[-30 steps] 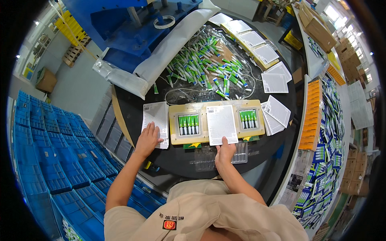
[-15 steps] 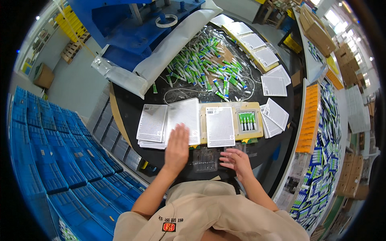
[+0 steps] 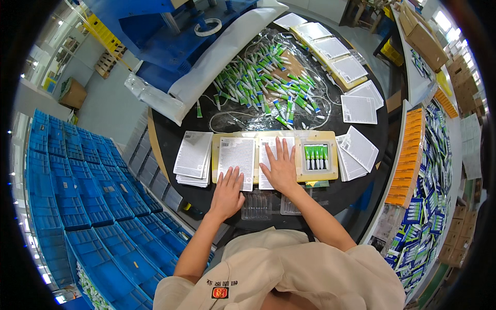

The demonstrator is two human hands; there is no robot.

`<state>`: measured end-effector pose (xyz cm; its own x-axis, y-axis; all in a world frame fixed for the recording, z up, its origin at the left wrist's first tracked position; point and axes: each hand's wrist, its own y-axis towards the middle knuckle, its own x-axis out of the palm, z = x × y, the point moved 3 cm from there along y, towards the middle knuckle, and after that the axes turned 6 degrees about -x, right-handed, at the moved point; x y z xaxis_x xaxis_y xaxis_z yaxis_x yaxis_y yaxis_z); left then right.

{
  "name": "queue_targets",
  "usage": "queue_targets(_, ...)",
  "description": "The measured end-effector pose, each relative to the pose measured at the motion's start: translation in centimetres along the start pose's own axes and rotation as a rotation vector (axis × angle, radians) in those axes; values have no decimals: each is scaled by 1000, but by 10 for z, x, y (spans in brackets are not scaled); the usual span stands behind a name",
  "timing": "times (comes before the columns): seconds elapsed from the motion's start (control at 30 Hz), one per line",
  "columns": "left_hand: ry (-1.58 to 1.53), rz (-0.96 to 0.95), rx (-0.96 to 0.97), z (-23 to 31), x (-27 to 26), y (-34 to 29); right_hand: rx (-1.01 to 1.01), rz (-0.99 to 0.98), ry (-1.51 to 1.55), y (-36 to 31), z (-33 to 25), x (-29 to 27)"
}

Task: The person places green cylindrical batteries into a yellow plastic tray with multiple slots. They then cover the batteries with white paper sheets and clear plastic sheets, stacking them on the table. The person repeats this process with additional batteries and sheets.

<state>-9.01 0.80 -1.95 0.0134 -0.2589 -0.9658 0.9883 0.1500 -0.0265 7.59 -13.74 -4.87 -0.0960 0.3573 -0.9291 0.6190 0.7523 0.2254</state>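
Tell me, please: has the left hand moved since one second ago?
Yes, rightward against the yellow tray: the left hand was left of it, on the card stack; now it touches the tray's left white card.

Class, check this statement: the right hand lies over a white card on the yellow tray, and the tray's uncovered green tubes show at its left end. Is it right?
Not quite: the uncovered green tubes show at the right end of the yellow tray, as the head view shows. The right hand does lie over a white card.
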Motion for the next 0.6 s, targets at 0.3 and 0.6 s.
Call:
queue_targets(0.3, 94, 90, -45, 13, -20, 41, -8, -173, -23, 15, 6, -9)
queue_targets(0.6, 77, 8, -174, -5, 7, 73, 381, -266, -279, -61, 228, -149)
